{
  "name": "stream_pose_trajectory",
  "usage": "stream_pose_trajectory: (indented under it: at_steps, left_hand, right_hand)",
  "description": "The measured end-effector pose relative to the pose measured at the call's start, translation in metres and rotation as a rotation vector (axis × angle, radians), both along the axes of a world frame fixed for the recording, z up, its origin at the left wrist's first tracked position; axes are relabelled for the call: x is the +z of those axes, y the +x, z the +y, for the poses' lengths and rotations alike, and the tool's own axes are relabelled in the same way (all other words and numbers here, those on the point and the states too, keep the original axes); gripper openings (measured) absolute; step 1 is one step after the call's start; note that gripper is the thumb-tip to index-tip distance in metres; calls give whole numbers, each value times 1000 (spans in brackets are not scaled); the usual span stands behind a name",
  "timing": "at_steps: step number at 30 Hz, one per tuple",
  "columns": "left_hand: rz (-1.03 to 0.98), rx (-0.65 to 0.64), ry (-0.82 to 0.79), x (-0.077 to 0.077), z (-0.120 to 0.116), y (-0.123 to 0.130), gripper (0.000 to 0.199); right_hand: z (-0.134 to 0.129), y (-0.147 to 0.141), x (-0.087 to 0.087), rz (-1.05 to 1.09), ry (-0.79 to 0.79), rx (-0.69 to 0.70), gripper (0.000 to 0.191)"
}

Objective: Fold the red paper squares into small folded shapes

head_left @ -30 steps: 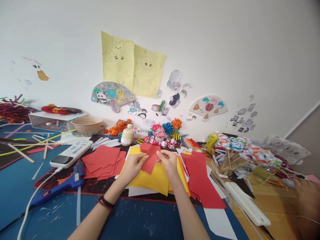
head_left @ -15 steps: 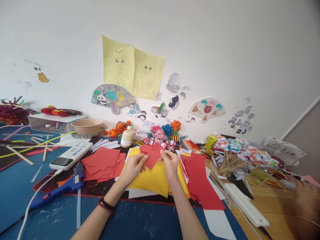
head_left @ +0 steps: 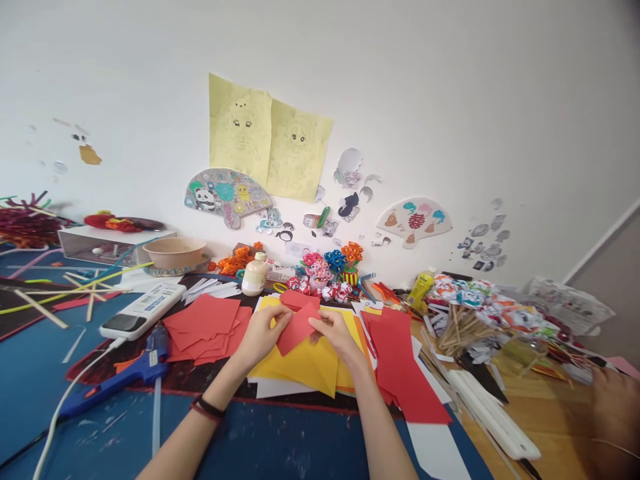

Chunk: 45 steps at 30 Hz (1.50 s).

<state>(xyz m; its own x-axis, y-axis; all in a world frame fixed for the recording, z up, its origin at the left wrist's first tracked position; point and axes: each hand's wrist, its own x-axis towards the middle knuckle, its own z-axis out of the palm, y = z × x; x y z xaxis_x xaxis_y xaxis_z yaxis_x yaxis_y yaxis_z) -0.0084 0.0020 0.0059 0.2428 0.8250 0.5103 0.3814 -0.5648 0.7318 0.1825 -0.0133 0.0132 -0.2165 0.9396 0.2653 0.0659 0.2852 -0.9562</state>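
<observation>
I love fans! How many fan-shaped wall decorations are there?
2: a grey panda-patterned fan below yellow paper drawings, and a white decorated fan farther right.

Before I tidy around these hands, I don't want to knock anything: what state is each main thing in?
Red sheet: held up, tilted
Left hand: fingers pinching the sheet
Right hand: fingers pinching the sheet
Yellow paper: lying under the held sheet
Left red pile: loosely fanned
Cream bottle: upright, capped
Yellow bottle: leaning
Blue glue gun: lying down
White device: cable plugged in
Bowl: upright, contents hidden
</observation>
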Motion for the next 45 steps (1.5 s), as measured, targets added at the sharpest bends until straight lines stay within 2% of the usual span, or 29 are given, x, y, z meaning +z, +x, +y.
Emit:
stream_pose_trajectory:
  at_steps: [5, 10, 16, 18, 22, 24, 27, 31, 33, 36, 39, 42, 45]
  left_hand:
    - [89, -8, -52, 0, -6, 7, 26]
    - [16, -92, -102, 2, -12, 14, 18]
    - [-73, -97, -164, -3, -10, 18, 14]
    - [-64, -110, -162, -4, -8, 16, 14]
    - [-40, -97, -156, -2, -4, 10, 16]
    - [-51, -57, -162, -2, -3, 9, 18]
    - [-96, -14, -185, -4, -2, 11, 26]
    - [-160, -44, -240, -11, 1, 14, 35]
    - [-208, 12, -249, -15, 5, 11, 36]
    - [-286, 111, -252, -17, 13, 2, 35]
    - [-205, 48, -225, -15, 14, -2, 33]
    - [-98, -22, -164, -12, 7, 4, 30]
    - [-54, -13, -125, -9, -1, 13, 30]
  right_hand:
    - [-2, -5, 4, -120, 179, -166, 28]
    - [0, -12, 0, -125, 186, -113, 26]
    - [4, -20, -6, -60, 197, -249, 36]
    - [6, -11, -4, 24, 205, -340, 35]
    - [12, 20, -2, 228, 195, -631, 36]
    - [15, 28, -5, 262, 176, -666, 36]
    - [17, 19, -11, 223, 167, -597, 34]
    - [16, -2, -15, 180, 152, -500, 30]
    - [14, -5, -13, 146, 122, -427, 26]
    - [9, -3, -12, 36, 45, -209, 17]
    - [7, -6, -14, -46, -5, -4, 15]
    - [9, -14, -18, -61, 12, 29, 15]
    - [10, -19, -18, -89, 50, -10, 14]
